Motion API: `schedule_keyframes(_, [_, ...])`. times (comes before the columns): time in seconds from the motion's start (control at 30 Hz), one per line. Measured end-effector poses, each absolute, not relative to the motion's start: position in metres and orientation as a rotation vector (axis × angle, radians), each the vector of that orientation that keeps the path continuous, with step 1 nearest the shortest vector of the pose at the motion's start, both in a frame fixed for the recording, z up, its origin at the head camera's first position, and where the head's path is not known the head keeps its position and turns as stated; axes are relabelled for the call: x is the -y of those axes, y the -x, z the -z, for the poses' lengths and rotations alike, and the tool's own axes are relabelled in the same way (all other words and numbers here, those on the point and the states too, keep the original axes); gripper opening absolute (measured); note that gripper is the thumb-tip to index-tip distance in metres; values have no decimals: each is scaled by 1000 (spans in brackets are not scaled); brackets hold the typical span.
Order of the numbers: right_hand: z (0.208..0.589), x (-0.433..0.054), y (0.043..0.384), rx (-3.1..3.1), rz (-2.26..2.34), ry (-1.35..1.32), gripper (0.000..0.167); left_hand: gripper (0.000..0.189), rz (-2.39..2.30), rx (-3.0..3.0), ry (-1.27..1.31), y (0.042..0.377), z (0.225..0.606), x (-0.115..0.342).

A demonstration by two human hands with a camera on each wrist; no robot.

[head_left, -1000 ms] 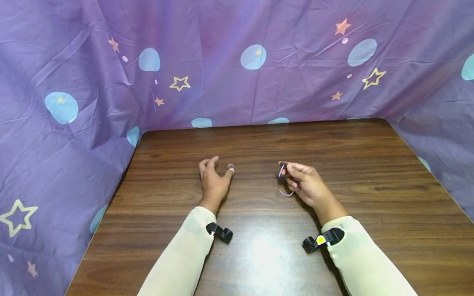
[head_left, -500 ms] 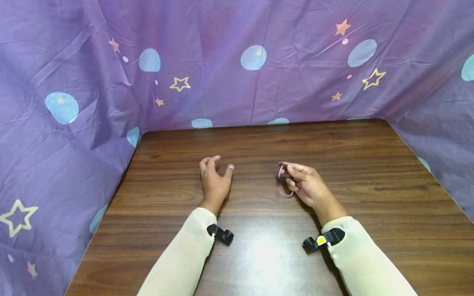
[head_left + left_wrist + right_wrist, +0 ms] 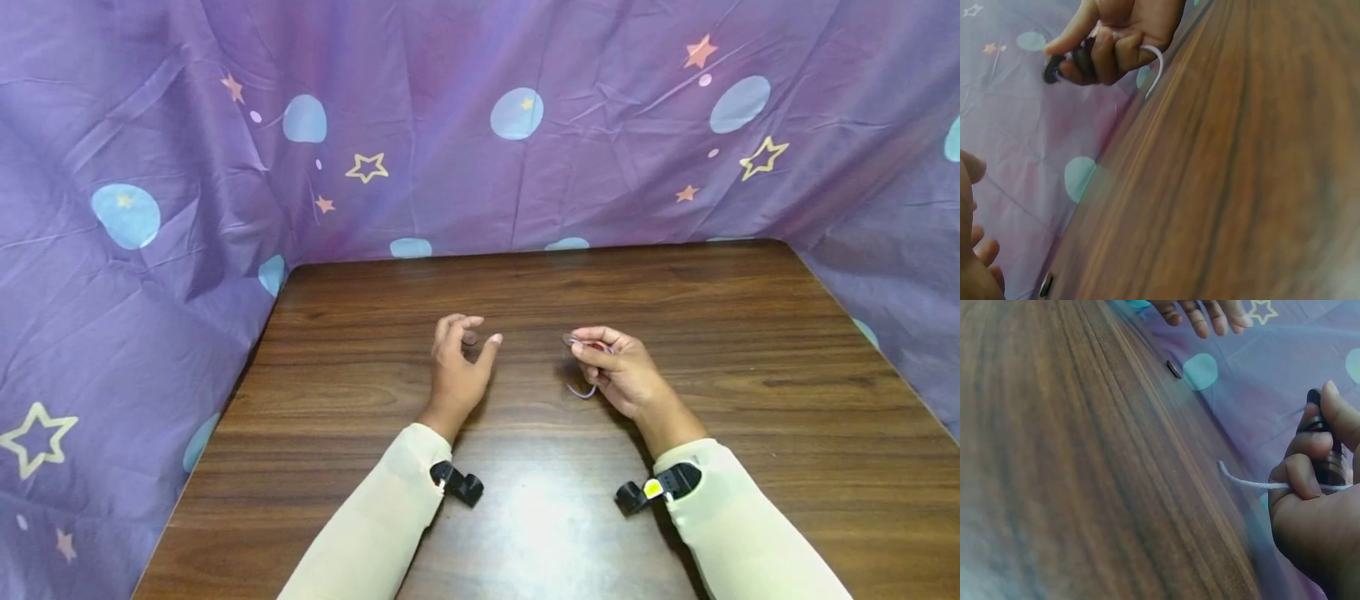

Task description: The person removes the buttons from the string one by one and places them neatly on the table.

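My right hand (image 3: 618,371) is raised over the table, gripping a bunch of dark round discs (image 3: 1329,465) with a pale purple cord (image 3: 581,393) running through the curled fingers. The cord's free end curves out below the hand, plain in the right wrist view. At the thumb tip one dark disc (image 3: 1052,70) sticks out. My left hand (image 3: 459,371) hovers to the left, thumb and fingers spread apart, with nothing held. A single small dark disc (image 3: 470,338) lies on the table, seen between the left thumb and fingers in the head view.
A brown wood-grain table (image 3: 360,517) spreads beneath both hands. Purple curtains (image 3: 442,125) printed with stars and pale blue spots hang along its back and sides. Black wrist cameras (image 3: 459,483) sit on both pale sleeves.
My left hand has shifted right, its thumb now past the loose disc, which was hidden half a second ago. In the right hand, the discs and cord have turned; one disc now juts beyond the fingertips.
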State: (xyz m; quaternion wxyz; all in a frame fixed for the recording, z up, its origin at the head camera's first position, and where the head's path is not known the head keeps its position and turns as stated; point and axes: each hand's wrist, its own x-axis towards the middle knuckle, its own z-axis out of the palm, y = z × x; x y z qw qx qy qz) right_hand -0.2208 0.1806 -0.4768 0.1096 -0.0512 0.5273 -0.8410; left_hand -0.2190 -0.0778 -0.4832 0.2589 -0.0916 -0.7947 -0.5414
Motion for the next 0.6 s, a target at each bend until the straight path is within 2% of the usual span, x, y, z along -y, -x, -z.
schedule_keyframes(0.33, [476, -180, 222, -1587, 2466, 192, 36, 32, 1558, 2185, 381, 215, 476, 66])
schedule_keyframes(0.6, [476, -177, 219, -1625, 2434, 220, 37, 38, 1629, 2262, 535, 210, 474, 60])
